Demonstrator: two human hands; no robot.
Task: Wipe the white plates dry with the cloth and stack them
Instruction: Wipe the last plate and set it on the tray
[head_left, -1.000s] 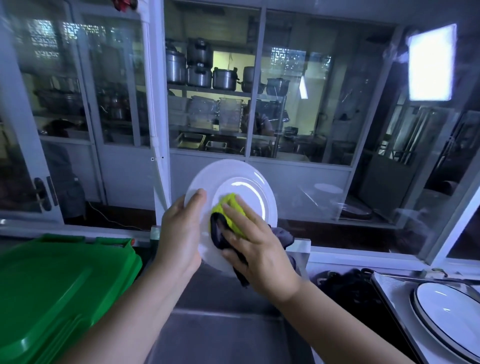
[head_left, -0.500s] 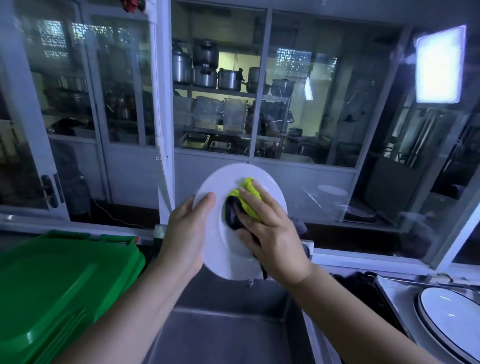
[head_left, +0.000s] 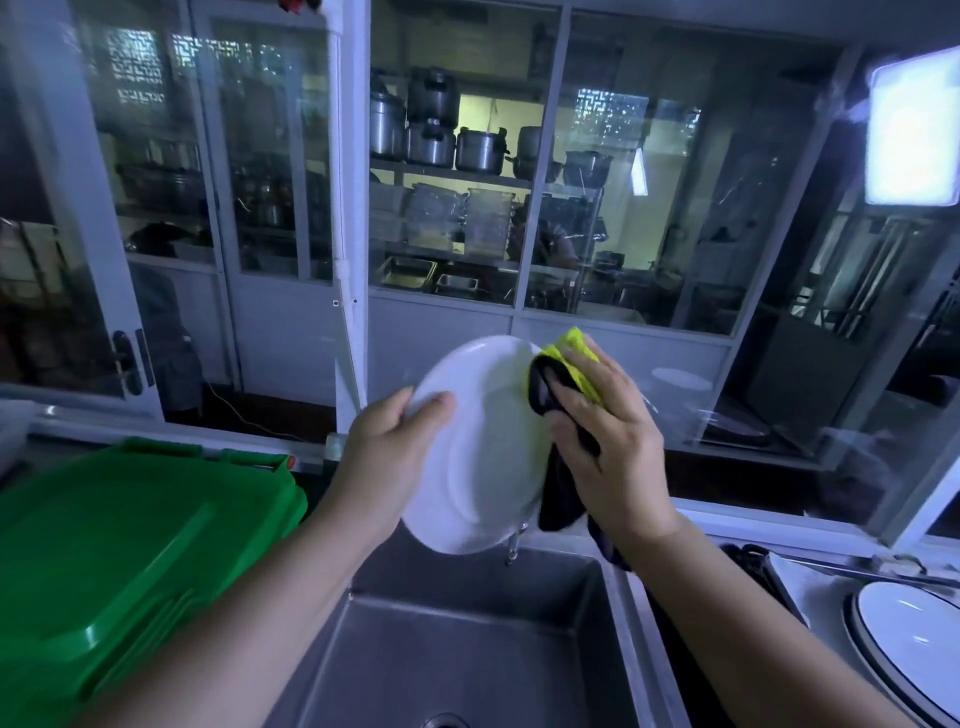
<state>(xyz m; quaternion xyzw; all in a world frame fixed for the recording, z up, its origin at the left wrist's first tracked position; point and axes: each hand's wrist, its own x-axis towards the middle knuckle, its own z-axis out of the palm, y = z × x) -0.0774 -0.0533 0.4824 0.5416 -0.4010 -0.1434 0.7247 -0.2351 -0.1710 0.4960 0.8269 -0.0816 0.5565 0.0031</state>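
**White plate (head_left: 483, 452) held over the sink (head_left: 467, 649), cloth (head_left: 563, 379) at its rim**

The left hand (head_left: 387, 457) gripped the plate at its left edge. Only the thumb lay on the front face; the other fingers went behind the plate and were hidden, so how they lay could not be told. The plate stood nearly upright in the air, round, smooth and glossy, with a shallow raised ring inside the rim.

The right hand (head_left: 608, 447) pressed the cloth on the upper right edge of the plate. Its fingers lay almost straight over the yellow-green part, and the thumb closed on the dark fold, so the cloth was pinched. The dark part hung down under the palm, and its lower end went behind the wrist. The cloth looked soft and crumpled.

A small tap (head_left: 511, 545) showed only its tip under the plate. The sink was dull grey metal, its drain cut off by the lower border. At the left lay a green lid (head_left: 119, 561) of shiny plastic with ridges, partly out of frame. At the far right a dark-rimmed plate (head_left: 914, 639) was cut off by the border. Metal pots (head_left: 431, 130) behind glass panels (head_left: 649, 208) were dim and blurred by reflections
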